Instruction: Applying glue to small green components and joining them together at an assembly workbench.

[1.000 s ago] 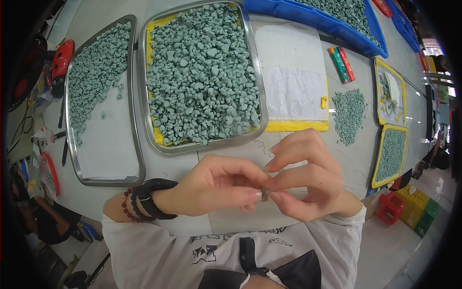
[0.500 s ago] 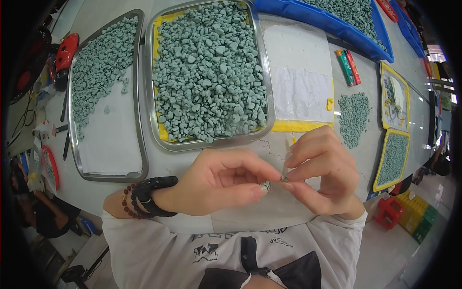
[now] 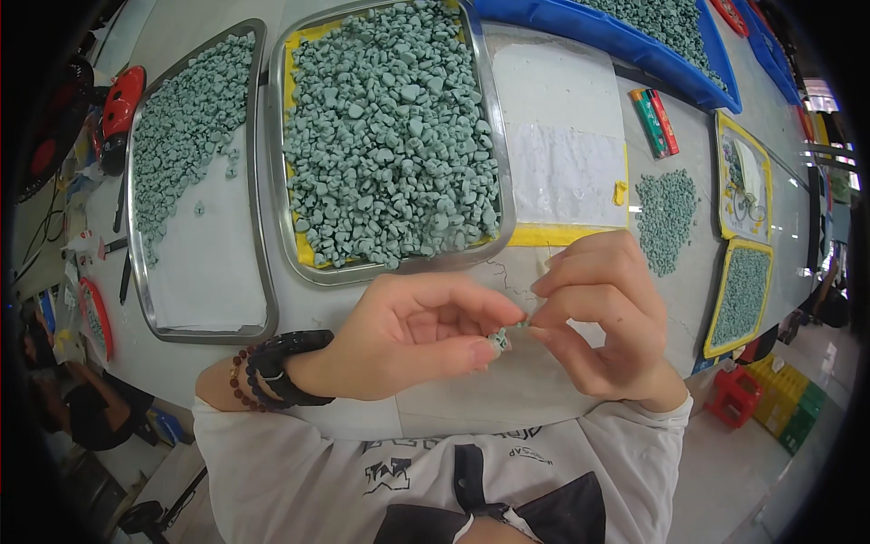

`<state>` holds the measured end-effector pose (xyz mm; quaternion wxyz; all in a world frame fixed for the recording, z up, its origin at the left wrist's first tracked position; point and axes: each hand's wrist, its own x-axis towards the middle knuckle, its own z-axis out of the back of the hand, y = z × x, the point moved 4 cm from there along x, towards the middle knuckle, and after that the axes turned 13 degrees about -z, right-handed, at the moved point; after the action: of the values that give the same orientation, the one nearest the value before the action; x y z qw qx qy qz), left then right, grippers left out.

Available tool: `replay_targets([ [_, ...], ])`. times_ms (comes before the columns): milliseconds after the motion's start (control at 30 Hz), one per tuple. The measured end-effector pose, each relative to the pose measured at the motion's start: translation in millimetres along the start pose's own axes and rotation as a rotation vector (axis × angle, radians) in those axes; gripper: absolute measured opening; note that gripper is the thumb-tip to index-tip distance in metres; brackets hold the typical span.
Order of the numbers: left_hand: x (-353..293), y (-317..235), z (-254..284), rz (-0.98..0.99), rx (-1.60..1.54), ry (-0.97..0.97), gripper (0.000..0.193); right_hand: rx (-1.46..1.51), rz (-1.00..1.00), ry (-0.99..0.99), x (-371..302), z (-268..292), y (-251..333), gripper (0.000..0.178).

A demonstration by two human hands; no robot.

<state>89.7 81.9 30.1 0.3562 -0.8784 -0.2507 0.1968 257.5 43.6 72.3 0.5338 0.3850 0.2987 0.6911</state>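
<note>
My left hand (image 3: 412,340) is closed, its fingers curled toward the thumb. A small pale-green moulded piece (image 3: 497,339) sits at its thumb tip. Right beside it, a second tiny green piece (image 3: 523,324) lies between my left index fingertip and the pinched thumb and forefinger of my right hand (image 3: 603,317). The exact shape of both pieces is too small to make out. Both hands are raised over the near part of the table, in front of a metal tray (image 3: 505,181) heaped with similar green pieces.
On the left, another metal tray (image 3: 213,281) is partly filled with green pieces. A blue bin (image 3: 598,41) stands at the back. To the right lie a loose green pile (image 3: 666,218), green and red sticks (image 3: 654,123) and a small yellow-edged tray (image 3: 768,281). A red stool (image 3: 732,397) stands on the floor.
The tiny piece at my fingertips has moved slightly up and left, against my left index fingertip. The right hand has shifted a little left, and the trays stay put.
</note>
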Motion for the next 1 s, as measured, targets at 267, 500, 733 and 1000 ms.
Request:
replay_targets([
  [267,-1,1,3,0.015,0.021,-0.006,0.027,-0.225,0.103,-0.099,-3,-5,7,0.027],
  [500,-2,2,3,0.017,0.075,-0.015,0.027,-0.302,0.116,-0.064,-3,-1,9,0.029],
  [733,-2,-1,2,0.145,0.051,-0.038,0.028,-0.331,0.2,-0.06,-5,-1,12,0.028],
  [1000,-3,0,-2,0.047,0.018,-0.099,0.029,-0.357,0.287,-0.174,-5,-4,12,0.026],
])
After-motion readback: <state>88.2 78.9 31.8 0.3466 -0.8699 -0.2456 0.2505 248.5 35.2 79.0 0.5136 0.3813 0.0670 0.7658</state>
